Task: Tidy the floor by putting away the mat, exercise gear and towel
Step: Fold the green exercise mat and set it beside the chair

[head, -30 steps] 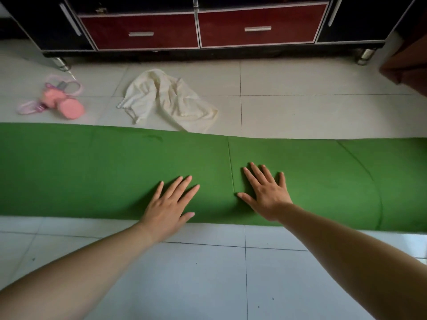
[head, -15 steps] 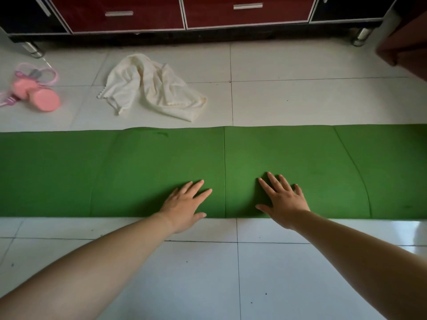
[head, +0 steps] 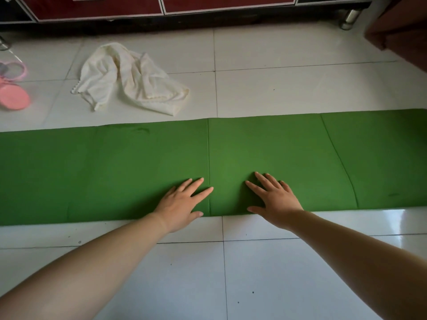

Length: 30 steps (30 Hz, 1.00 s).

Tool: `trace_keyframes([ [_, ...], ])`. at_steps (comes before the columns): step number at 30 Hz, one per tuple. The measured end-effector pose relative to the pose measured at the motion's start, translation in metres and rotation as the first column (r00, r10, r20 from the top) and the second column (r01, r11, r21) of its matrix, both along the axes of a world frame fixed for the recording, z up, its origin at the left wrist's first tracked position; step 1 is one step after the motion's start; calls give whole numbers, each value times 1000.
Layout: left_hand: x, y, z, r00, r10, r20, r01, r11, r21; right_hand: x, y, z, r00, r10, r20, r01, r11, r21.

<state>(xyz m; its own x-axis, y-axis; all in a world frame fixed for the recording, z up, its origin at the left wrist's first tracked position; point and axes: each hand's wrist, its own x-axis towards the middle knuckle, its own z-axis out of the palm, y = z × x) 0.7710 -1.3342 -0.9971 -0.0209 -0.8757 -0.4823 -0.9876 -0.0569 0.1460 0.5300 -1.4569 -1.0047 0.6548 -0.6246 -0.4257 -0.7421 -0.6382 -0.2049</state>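
One long green foam exercise mat point(head: 265, 148), creased across in several places, lies flat on the white tiled floor point(head: 300, 72) and runs out of view at both left and right edges. Two bare hands on it, both near its front edge: left hand point(head: 182, 203) palm down with fingers spread, grasping nothing, thumb at the mat's edge; right hand point(head: 275, 199) likewise flat and spread, grasping nothing, just right of the central crease. The hands sit near each other, one on either side of that crease, not touching. One crumpled cream cloth towel point(head: 129, 77) lies on the tiles beyond the mat's far edge, left of centre, close to the mat but apart from it. One item of pink plastic exercise gear point(head: 12, 93), a rounded disc shape with thin pink loops behind it, sits at the far left edge, partly cut off; its exact kind cannot be told. Along the top, a low dark cabinet with two red drawer fronts point(head: 104, 8), both closed, contents hidden; one metal foot point(head: 349, 18) shows at right. A brown wooden furniture piece point(head: 402, 31) fills the upper right corner. No legible writing or labels
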Motion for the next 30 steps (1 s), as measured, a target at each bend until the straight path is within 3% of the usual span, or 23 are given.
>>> trace_keyframes([
  [7, -54, -47, 13, 990, -141, 13, 140, 989, 47, -49, -29, 18, 988, 143, -65, -144, 990, -1],
  [10, -85, -54, 7, 996, -87, -12, 87, 996, 12, -72, -33, 11, 984, 167, -64, -170, 984, -46],
  [16, -116, -53, -6, 999, 15, -29, -17, 997, -69, -97, -27, -3, 998, 51, 49, -46, 995, -94],
  [23, -112, -57, -14, 997, 31, -76, -37, 997, -71, -107, -36, -11, 989, 92, 116, -75, 987, -144],
  [30, -111, -56, -20, 996, 32, -88, -39, 996, -78, -115, -40, -20, 987, 131, 89, -113, 976, -187],
])
